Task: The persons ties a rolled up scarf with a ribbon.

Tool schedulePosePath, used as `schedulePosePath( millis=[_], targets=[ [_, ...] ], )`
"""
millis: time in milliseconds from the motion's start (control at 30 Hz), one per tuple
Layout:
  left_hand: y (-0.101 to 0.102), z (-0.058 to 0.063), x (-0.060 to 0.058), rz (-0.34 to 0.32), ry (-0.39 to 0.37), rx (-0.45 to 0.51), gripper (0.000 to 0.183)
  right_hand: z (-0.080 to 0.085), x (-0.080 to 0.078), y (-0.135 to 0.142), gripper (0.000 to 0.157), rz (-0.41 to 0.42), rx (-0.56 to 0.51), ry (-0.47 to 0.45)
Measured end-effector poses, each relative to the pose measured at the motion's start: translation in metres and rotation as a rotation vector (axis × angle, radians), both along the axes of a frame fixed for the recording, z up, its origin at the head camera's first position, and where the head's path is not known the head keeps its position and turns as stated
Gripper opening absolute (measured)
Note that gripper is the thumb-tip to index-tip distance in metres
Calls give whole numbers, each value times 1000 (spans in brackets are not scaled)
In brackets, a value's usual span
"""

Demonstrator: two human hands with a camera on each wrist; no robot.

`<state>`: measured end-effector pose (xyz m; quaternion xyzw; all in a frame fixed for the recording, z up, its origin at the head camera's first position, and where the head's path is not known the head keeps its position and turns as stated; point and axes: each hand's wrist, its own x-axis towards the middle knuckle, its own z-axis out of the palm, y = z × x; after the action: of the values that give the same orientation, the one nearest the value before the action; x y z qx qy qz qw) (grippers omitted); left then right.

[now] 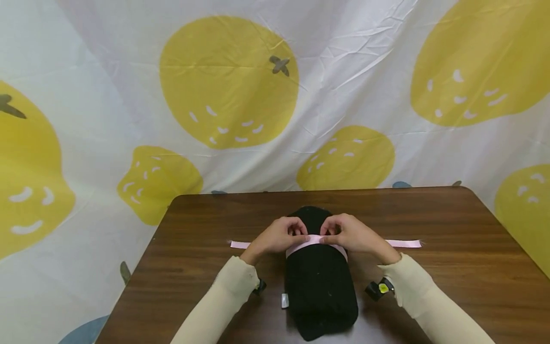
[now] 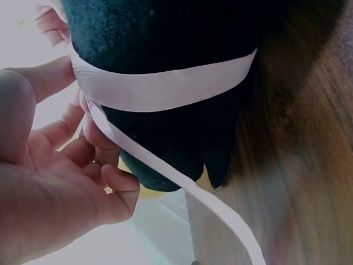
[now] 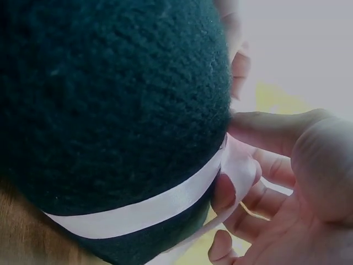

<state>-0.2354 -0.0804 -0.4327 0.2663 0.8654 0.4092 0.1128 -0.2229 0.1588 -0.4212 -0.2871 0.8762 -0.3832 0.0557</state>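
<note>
A long black fuzzy cloth bundle (image 1: 320,282) lies on the table, with a small white tag (image 1: 285,301) at its left side. Around its upper part runs a pink ribbon (image 2: 160,91); both loose ends reach out sideways over the tabletop. My left hand (image 1: 281,234) pinches the ribbon on top of the bundle, thumb pressed on it and fingers curled. Close by on the right, my right hand (image 1: 350,233) pinches the ribbon in the same manner. In the right wrist view a ribbon fold passes between the fingers (image 3: 226,193). The bundle's underside is hidden.
The brown wooden table (image 1: 202,224) has its far edge against a white curtain (image 1: 103,119) printed with yellow fruit. A black strap with a yellow-marked device (image 1: 380,288) sits by the right wrist. Cream sleeves (image 1: 223,298) cover the forearms.
</note>
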Motion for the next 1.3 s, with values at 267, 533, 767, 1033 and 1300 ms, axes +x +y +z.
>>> schedulePosePath(
  millis=[267,533,767,1033,1300],
  targets=[
    [1,2,-1,-30,-37,-3,7,1,0,-1,9,10,0,-21],
    [-1,5,-4,-98,-47,10,6,4,-2,-2,12,50,20,-68],
    [-2,6,-5,-92,-85,34,7,9,-3,-3,21,111,60,-47],
    [-2,11,-4,-33,13,-50,11,15,-5,0,19,175,73,-24],
    [-5,13,-2,-26,49,-11,10,13,-5,2,18,152,-10,-52]
  ],
)
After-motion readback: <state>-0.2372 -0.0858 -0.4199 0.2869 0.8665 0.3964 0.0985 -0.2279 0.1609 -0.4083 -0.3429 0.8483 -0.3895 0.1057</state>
